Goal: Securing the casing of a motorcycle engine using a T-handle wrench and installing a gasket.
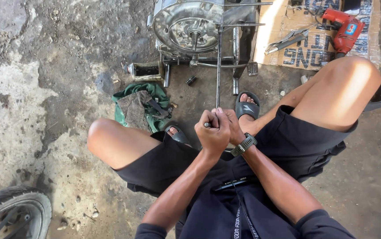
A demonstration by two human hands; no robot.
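Head view, seated person on a concrete floor (pixel 31 110). Left hand (pixel 212 132) and right hand (pixel 234 126) are clenched together around the near end of a long steel rod (pixel 218 75), which runs straight ahead to a silver engine casing (pixel 186 24). Green rag (pixel 144 106) lies left of the rod; red drill (pixel 343 28) rests on cardboard (pixel 314 53).

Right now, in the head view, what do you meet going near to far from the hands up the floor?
Clasped left hand and right hand → long metal rod → engine casing.
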